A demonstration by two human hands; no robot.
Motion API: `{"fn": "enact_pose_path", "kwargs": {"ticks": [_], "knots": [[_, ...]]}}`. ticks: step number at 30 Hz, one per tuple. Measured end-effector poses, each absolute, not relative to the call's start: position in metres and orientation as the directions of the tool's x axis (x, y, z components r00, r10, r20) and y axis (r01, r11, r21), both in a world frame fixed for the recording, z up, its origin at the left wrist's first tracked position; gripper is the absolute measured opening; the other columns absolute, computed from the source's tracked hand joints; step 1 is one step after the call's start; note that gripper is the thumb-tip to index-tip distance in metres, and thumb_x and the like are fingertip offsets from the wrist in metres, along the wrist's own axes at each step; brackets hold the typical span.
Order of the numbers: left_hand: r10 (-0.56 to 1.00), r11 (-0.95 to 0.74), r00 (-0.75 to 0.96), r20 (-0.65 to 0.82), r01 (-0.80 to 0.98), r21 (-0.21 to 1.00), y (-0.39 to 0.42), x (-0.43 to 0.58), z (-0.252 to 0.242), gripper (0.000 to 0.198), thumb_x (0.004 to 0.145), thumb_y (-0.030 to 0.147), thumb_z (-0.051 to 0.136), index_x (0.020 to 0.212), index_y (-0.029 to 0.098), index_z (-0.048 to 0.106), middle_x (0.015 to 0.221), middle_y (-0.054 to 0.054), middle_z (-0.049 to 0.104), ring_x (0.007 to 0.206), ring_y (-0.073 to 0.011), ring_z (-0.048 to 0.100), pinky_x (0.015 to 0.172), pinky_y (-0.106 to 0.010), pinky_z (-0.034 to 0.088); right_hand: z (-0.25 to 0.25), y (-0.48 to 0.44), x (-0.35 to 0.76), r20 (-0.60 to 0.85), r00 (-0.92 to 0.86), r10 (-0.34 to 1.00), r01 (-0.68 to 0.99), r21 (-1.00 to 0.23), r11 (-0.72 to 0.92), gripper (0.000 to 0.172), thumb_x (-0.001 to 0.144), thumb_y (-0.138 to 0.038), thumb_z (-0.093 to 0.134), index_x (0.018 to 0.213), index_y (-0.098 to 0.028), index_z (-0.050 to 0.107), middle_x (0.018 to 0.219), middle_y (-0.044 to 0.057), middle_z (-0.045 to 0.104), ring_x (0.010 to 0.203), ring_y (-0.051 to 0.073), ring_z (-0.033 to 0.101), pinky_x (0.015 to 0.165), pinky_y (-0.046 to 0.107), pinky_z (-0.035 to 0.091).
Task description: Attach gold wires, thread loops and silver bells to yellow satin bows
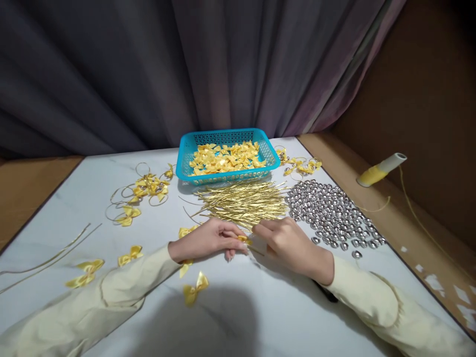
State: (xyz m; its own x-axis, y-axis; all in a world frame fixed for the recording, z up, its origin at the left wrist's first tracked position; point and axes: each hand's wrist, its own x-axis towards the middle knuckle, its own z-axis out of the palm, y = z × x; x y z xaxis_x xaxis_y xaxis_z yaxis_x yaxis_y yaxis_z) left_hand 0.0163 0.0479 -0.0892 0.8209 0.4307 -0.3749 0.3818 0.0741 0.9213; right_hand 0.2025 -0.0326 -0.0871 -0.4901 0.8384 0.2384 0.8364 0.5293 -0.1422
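Note:
My left hand (213,239) pinches a small yellow ribbon bow (243,239) between thumb and fingers. A thin gold cord (256,251) runs from the bow toward my right hand (289,244), whose fingers are curled closed on it; their tips are partly hidden. Just beyond both hands lies a pile of gold cord lengths (241,201). Loose yellow bows, such as one (195,289) in front of my left wrist, are scattered around my left forearm.
Behind the cords stands a blue plastic basket (182,166) of yellow bows. Silver bells (330,210) are heaped at the right. Looped bow pieces (150,187) lie left of the basket, others (303,166) right. A pale tube (383,169) is at the far right.

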Motion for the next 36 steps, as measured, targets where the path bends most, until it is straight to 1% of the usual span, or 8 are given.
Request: {"fn": "enact_pose_path", "kwargs": {"ticks": [4, 9, 15, 20, 24, 27, 32, 36], "knots": [[0.371, 0.076, 0.838, -0.401, 0.402, 0.912, 0.053, 0.014, -0.09, 0.031, 0.074, 0.032, 0.066, 0.1, 0.015, 0.063, 0.076, -0.003, 0.067, 0.061, -0.0115, 0.06, 0.061, -0.024, 0.048, -0.09, -0.03, 0.203, 0.216, -0.458, 0.862, 0.848, -0.184, 0.497, 0.01, 0.075, -0.012, 0.046, 0.07, -0.015, 0.054, 0.061, 0.001, 0.055, 0.048, 0.011, 0.039, 0.048, 0.027, 0.015], [0.361, 0.108, 0.841, -0.404, 0.393, 0.913, 0.055, 0.011, -0.092, 0.035, 0.072, 0.033, 0.068, 0.102, 0.017, 0.061, 0.091, -0.008, 0.068, 0.071, -0.014, 0.062, 0.067, -0.027, 0.049, -0.095, -0.028, 0.203, 0.213, -0.434, 0.875, 0.846, -0.239, 0.477, 0.009, 0.073, -0.01, 0.046, 0.07, -0.015, 0.053, 0.061, 0.0, 0.053, 0.048, 0.01, 0.035, 0.048, 0.026, 0.016], [0.366, 0.121, 0.834, -0.413, 0.397, 0.91, 0.057, 0.011, -0.093, 0.036, 0.072, 0.032, 0.068, 0.104, 0.016, 0.062, 0.095, -0.009, 0.068, 0.08, -0.0169, 0.064, 0.072, -0.03, 0.05, -0.097, -0.027, 0.205, 0.217, -0.419, 0.881, 0.848, -0.253, 0.466, 0.012, 0.068, -0.007, 0.044, 0.07, -0.016, 0.052, 0.06, 0.0, 0.052, 0.048, 0.01, 0.035, 0.049, 0.026, 0.016], [0.353, 0.188, 0.843, -0.405, 0.36, 0.914, 0.058, 0.011, -0.092, 0.038, 0.071, 0.03, 0.069, 0.104, 0.014, 0.061, 0.099, -0.012, 0.067, 0.09, -0.0201, 0.062, 0.075, -0.032, 0.05, -0.094, -0.026, 0.208, 0.227, -0.417, 0.88, 0.85, -0.245, 0.466, 0.015, 0.063, -0.005, 0.043, 0.07, -0.017, 0.05, 0.062, 0.0, 0.052, 0.049, 0.01, 0.036, 0.05, 0.026, 0.017], [0.37, 0.252, 0.838, -0.401, 0.324, 0.912, 0.058, 0.01, -0.094, 0.035, 0.073, 0.029, 0.067, 0.103, 0.013, 0.061, 0.096, -0.011, 0.068, 0.076, -0.0157, 0.063, 0.071, -0.031, 0.05, -0.092, -0.024, 0.211, 0.238, -0.403, 0.884, 0.849, -0.263, 0.458, 0.015, 0.064, -0.006, 0.042, 0.07, -0.017, 0.049, 0.061, -0.001, 0.051, 0.05, 0.01, 0.037, 0.05, 0.026, 0.018], [0.401, 0.257, 0.832, -0.382, 0.298, 0.919, 0.057, 0.012, -0.094, 0.029, 0.077, 0.031, 0.064, 0.097, 0.011, 0.064, 0.091, -0.011, 0.069, 0.066, -0.012, 0.061, 0.068, -0.028, 0.05, -0.091, -0.023, 0.213, 0.24, -0.395, 0.887, 0.849, -0.275, 0.452, 0.018, 0.062, -0.005, 0.04, 0.071, -0.017, 0.049, 0.062, 0.0, 0.052, 0.051, 0.01, 0.038, 0.05, 0.026, 0.018], [0.456, 0.171, 0.808, -0.372, 0.33, 0.928, 0.053, 0.016, -0.09, 0.025, 0.078, 0.034, 0.062, 0.087, 0.011, 0.066, 0.084, -0.009, 0.07, 0.061, -0.0106, 0.059, 0.062, -0.024, 0.048, -0.09, -0.023, 0.215, 0.254, -0.381, 0.889, 0.837, -0.314, 0.449, 0.022, 0.059, -0.002, 0.038, 0.07, -0.017, 0.049, 0.064, 0.0, 0.054, 0.053, 0.011, 0.041, 0.052, 0.025, 0.022], [0.511, 0.1, 0.792, -0.336, 0.333, 0.938, 0.047, 0.019, -0.091, 0.028, 0.083, 0.038, 0.055, 0.079, 0.011, 0.061, 0.08, -0.008, 0.07, 0.059, -0.0107, 0.059, 0.06, -0.025, 0.048, -0.092, -0.023, 0.213, 0.248, -0.37, 0.895, 0.815, -0.376, 0.441, 0.022, 0.058, -0.001, 0.037, 0.069, -0.017, 0.049, 0.065, 0.001, 0.055, 0.056, 0.011, 0.045, 0.052, 0.023, 0.025]]}}
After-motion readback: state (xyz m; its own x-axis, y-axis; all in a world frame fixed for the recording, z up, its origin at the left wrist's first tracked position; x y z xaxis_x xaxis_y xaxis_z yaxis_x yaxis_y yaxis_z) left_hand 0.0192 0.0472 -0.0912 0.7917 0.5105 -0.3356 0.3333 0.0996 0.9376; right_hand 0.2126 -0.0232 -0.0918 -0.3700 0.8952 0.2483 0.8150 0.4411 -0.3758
